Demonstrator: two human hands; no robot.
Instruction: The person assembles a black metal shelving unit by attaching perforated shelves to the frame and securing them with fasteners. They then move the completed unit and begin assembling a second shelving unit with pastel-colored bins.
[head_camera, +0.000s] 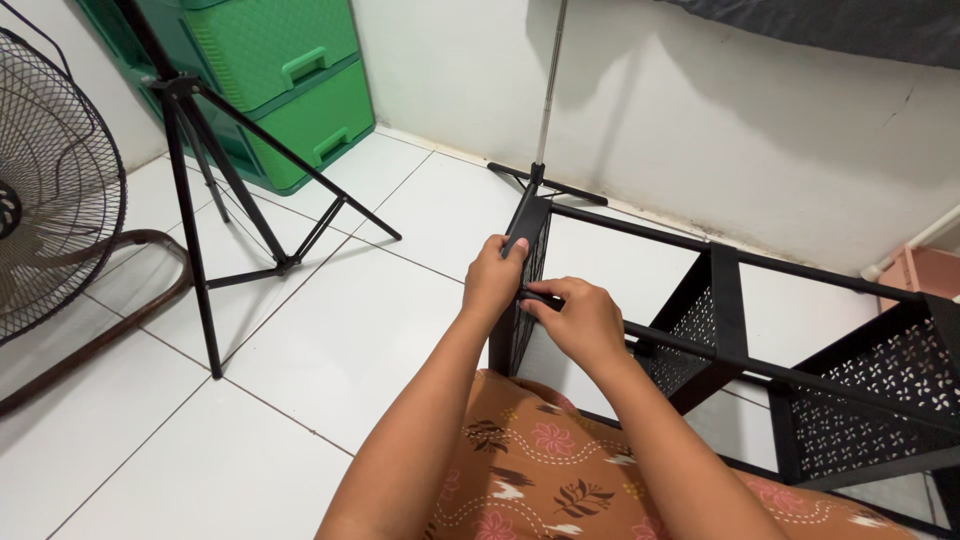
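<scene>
Black metal shelf rack (735, 330) lying on its side on the white tiled floor (330, 330), running from centre frame off to the right. Perforated shelf panels stand upright between thin black rods.

Nearest end panel (525, 270) sits upright just past the person's knees. Left hand (492, 280) wraps its top edge, fingers (516, 247) curled closed over the rim. Right hand (580, 318) just beside it, touching the same panel lower down; fingers pinched shut on a small dark part (535, 296) at the panel's edge. Cannot tell what the part is.

Lap covered in orange floral cloth (560, 460), bottom of frame.

Further out: black tripod (200, 190) standing left of the rack, well apart. Floor fan (50, 180) at far left edge. Green plastic drawer unit (290, 80) against the wall, upper left. A second thin stand (545, 110) rises behind the end panel.
</scene>
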